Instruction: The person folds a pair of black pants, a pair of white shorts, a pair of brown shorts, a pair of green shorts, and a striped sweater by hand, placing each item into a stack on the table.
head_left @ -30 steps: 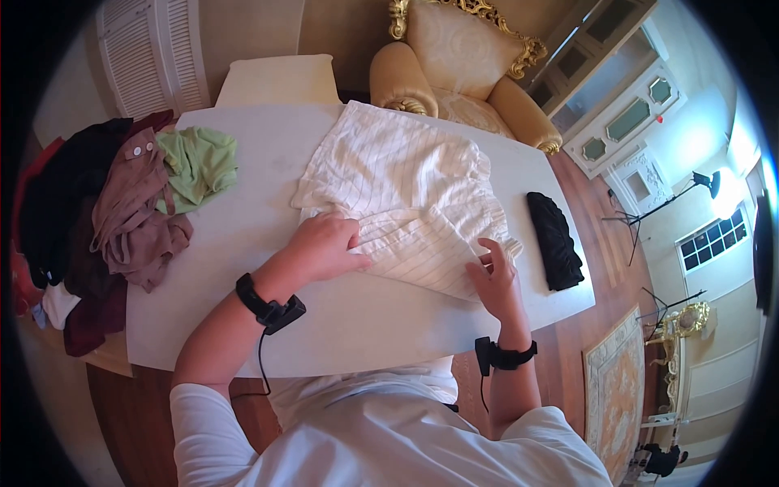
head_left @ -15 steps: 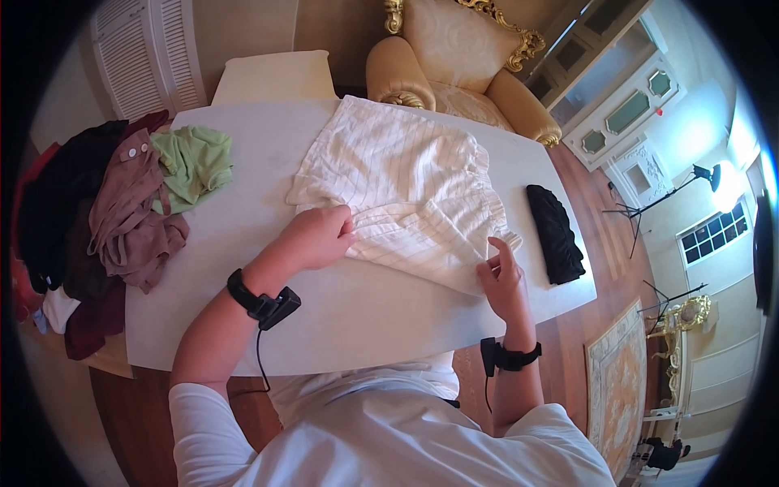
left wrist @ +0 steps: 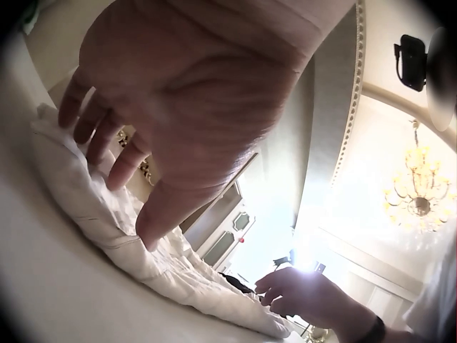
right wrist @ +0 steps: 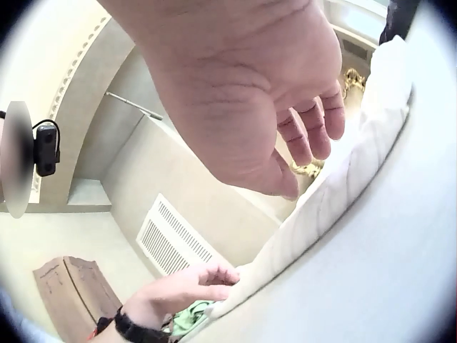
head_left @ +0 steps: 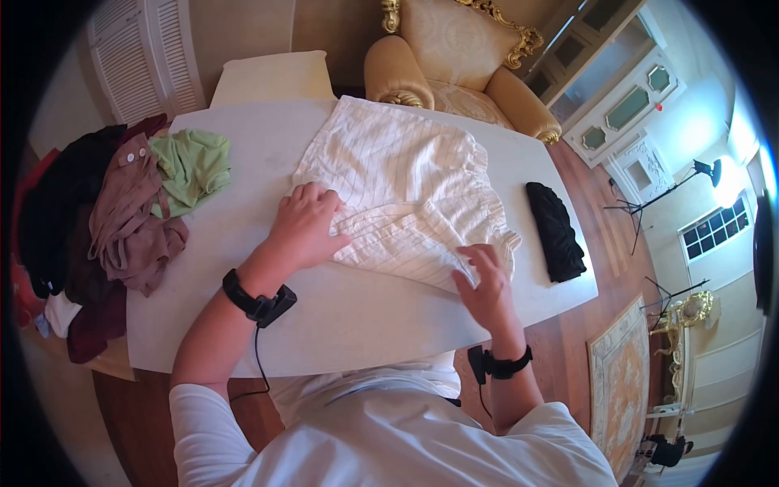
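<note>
Gold-trimmed armchair [head_left: 458, 40], louvred panels [head_left: 134, 69] — patterned rug [head_left: 621, 365], glowing lamp [head_left: 728, 185], lit chandelier [left wrist: 421, 205].

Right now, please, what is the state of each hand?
Left hand: open, at the edge of the cloth, gripping nothing.
Right hand: open, over the cloth's near corner, holding nothing.

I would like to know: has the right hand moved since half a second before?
Yes, the right hand has shifted slightly leftward in the head view, away from the black garment, which stays put on the table.
</note>
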The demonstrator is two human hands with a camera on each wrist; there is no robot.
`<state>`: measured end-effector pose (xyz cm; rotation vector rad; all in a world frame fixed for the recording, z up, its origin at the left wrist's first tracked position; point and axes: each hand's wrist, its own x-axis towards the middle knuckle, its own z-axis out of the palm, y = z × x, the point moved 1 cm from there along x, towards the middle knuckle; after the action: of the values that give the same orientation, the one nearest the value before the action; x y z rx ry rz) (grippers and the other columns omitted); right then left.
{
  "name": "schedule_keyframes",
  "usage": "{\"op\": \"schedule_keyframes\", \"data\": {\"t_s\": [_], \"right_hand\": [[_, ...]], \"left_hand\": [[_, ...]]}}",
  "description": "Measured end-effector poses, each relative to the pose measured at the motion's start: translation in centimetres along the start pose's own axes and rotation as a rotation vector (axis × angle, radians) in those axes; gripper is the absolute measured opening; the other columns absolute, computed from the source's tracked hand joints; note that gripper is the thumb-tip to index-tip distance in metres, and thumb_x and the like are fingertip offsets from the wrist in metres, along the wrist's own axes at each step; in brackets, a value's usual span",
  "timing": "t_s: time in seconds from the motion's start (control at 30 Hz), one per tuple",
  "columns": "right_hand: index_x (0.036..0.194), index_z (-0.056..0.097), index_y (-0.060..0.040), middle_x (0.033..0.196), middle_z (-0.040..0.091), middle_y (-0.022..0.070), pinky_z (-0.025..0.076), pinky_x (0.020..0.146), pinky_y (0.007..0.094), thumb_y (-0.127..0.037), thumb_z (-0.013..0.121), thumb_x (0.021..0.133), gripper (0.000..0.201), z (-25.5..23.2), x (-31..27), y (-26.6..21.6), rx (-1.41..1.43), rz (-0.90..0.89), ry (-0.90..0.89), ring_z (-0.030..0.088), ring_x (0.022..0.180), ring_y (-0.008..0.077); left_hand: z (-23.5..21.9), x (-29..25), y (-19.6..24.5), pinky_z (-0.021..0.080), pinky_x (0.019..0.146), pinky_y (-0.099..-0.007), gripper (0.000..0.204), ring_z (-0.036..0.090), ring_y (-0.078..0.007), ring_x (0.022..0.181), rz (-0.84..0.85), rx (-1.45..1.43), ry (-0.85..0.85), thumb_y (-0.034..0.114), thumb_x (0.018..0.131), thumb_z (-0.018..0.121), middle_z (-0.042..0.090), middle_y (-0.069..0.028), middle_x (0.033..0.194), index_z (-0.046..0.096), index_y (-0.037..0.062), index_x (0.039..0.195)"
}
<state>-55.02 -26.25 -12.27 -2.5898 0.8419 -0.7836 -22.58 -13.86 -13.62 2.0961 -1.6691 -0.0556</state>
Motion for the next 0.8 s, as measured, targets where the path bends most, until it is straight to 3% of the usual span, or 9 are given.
{"op": "schedule_keyframes", "data": {"t_s": [0.03, 0.23, 0.37, 0.57, 0.8], "right_hand": [[0.116, 0.073, -0.0052, 0.118, 0.067, 0.0144, 0.056, 0.090, 0.0404, -0.003, 0.076, 0.087, 0.030, 0.4, 0.1, -1.2, 0.030, -0.021, -0.028, 0.068, 0.103, 0.0328], [0.118, 0.075, -0.0079, 0.121, 0.067, 0.0140, 0.054, 0.097, 0.0426, -0.007, 0.078, 0.085, 0.034, 1.8, 0.4, -2.6, 0.014, -0.080, -0.227, 0.065, 0.113, 0.0359], [0.119, 0.075, -0.0086, 0.123, 0.067, 0.0137, 0.053, 0.100, 0.0427, -0.008, 0.079, 0.084, 0.035, 1.1, 1.0, -3.4, -0.024, -0.063, -0.315, 0.063, 0.116, 0.0355], [0.117, 0.075, -0.0074, 0.118, 0.068, 0.0144, 0.054, 0.096, 0.0447, -0.009, 0.081, 0.086, 0.032, 0.6, 1.5, -3.8, 0.029, -0.069, -0.338, 0.065, 0.111, 0.0376], [0.117, 0.075, -0.0039, 0.113, 0.072, 0.0153, 0.059, 0.080, 0.0352, -0.010, 0.082, 0.088, 0.030, 0.3, 6.1, -2.6, 0.123, -0.005, -0.581, 0.072, 0.093, 0.0267]], "left_hand": [[0.0, -0.1, -0.2, 0.046, 0.103, -0.0450, 0.047, 0.057, -0.0324, 0.122, 0.001, 0.011, -0.001, 0.031, 0.078, 0.086, 0.061, -0.0117, 0.119, 0.063, 0.0095, 0.113], [-1.4, 0.8, -0.9, 0.050, 0.100, -0.0440, 0.046, 0.059, -0.0357, 0.119, -0.111, -0.037, -0.183, 0.033, 0.082, 0.084, 0.061, -0.0154, 0.118, 0.062, 0.0076, 0.112], [-1.3, 1.6, -3.3, 0.051, 0.099, -0.0449, 0.047, 0.061, -0.0381, 0.115, -0.181, -0.077, -0.001, 0.036, 0.085, 0.082, 0.062, -0.0183, 0.117, 0.061, 0.0044, 0.112], [-0.5, 2.0, -6.4, 0.052, 0.096, -0.0450, 0.052, 0.064, -0.0397, 0.111, -0.270, -0.123, 0.060, 0.043, 0.091, 0.076, 0.066, -0.0227, 0.117, 0.059, -0.0011, 0.112], [0.6, 3.0, -7.2, 0.055, 0.083, -0.0474, 0.056, 0.070, -0.0412, 0.093, -0.361, -0.240, 0.069, 0.052, 0.093, 0.071, 0.072, -0.0220, 0.097, 0.059, -0.0013, 0.105]]}}
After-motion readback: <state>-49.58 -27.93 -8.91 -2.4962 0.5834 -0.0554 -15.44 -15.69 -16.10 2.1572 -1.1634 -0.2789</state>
